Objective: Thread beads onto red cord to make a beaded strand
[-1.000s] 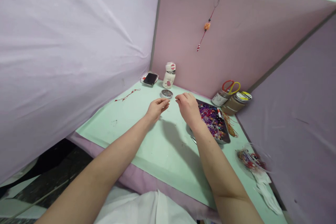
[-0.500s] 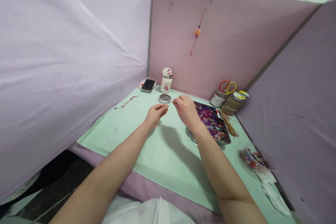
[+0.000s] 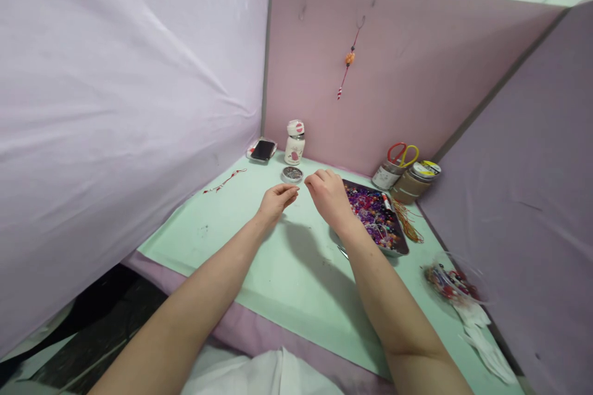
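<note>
Over the middle of the pale green table [image 3: 222, 231], my left hand [image 3: 277, 200] is closed in a pinch, its fingertips pointing right; what sits between them is too small to make out. My right hand [image 3: 328, 195] faces it a short gap away, thumb and finger pressed together, with anything inside hidden. Just beyond both hands lies a small round tin [image 3: 292, 174] with tiny dark pieces in it. To the right, partly behind my right forearm, stands a dark tray [image 3: 401, 250] filled with purple, red and orange beads [image 3: 370, 213].
A beaded string [image 3: 225, 181] lies at left. Along the back stand a phone [image 3: 263, 150], a white bottle [image 3: 295, 147], a can with scissors [image 3: 397, 154] and a jar [image 3: 414, 184]. Coloured cords [image 3: 408, 225] and a clear bowl [image 3: 456, 281] are at right. A beaded strand [image 3: 349, 58] hangs behind.
Both hands keep almost the same pinched pose and place. The whole view has shifted very slightly; nothing on the table has visibly moved.
</note>
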`<action>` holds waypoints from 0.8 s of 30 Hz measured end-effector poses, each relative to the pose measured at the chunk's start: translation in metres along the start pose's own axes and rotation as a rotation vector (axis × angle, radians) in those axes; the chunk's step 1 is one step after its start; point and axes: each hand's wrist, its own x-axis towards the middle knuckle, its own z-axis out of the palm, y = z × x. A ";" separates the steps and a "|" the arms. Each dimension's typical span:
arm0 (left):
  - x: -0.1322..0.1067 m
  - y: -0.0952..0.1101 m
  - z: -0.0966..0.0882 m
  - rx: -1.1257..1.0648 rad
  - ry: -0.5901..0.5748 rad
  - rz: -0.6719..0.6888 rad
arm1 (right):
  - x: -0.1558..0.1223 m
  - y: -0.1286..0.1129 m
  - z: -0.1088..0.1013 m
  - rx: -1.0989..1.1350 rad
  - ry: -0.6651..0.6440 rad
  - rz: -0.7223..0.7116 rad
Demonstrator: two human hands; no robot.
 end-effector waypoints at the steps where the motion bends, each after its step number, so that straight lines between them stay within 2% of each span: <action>1: 0.000 0.000 0.000 0.001 0.000 0.000 | 0.000 0.000 0.000 -0.001 -0.001 -0.001; 24: 0.001 -0.001 -0.001 0.009 -0.013 0.000 | 0.000 0.000 0.003 0.019 -0.011 -0.002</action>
